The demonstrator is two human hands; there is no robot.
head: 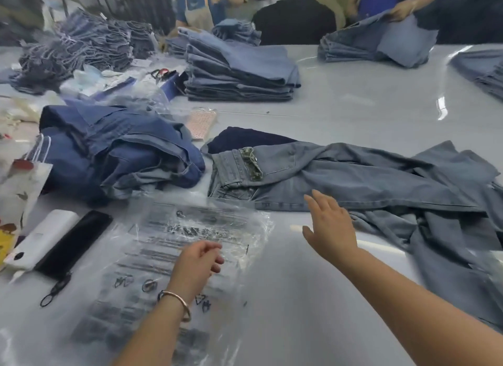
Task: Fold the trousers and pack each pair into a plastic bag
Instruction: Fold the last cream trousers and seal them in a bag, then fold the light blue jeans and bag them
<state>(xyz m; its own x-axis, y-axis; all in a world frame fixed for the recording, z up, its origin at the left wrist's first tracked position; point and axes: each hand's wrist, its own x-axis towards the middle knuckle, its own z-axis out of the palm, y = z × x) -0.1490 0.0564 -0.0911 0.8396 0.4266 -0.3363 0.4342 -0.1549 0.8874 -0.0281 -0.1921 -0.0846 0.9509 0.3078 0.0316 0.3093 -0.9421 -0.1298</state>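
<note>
1. Left hand (197, 259): over the printed plastic bag (174, 256), fingers loosely curled, nothing visibly gripped; contact with the film cannot be told. Metal bangle (177, 301) on the wrist.
2. Plastic bag: flat on the pale table (353, 98), clear film with black print, nearest the camera, far edge touching the trousers' waistband.
3. Right hand (330, 226): fingers straight and spread wide, holding nothing, just beside the near edge of the trousers (353, 175); contact cannot be told.
4. Trousers: light blue denim, unfolded, waistband to the left, legs crumpled and trailing to the right and toward the near right edge. Green patterned label (251, 164) at the waistband.
5. White slab-shaped device (40, 237) and black pouch (73, 243): side by side, left of the bag, touching along their length.
6. Darker blue denim heap (117, 153): loosely bundled, left of the trousers, beyond the bag.
7. Pink card in clear wrap (202, 123): just behind the heap.
8. Folded jeans stack (239, 71): mid-table, neatly layered, well apart from the trousers.
9. Tagged denim pile (81, 49): far left.
10. Far side: another person's hand (402, 10) gripping denim on a further stack (375, 44).
</note>
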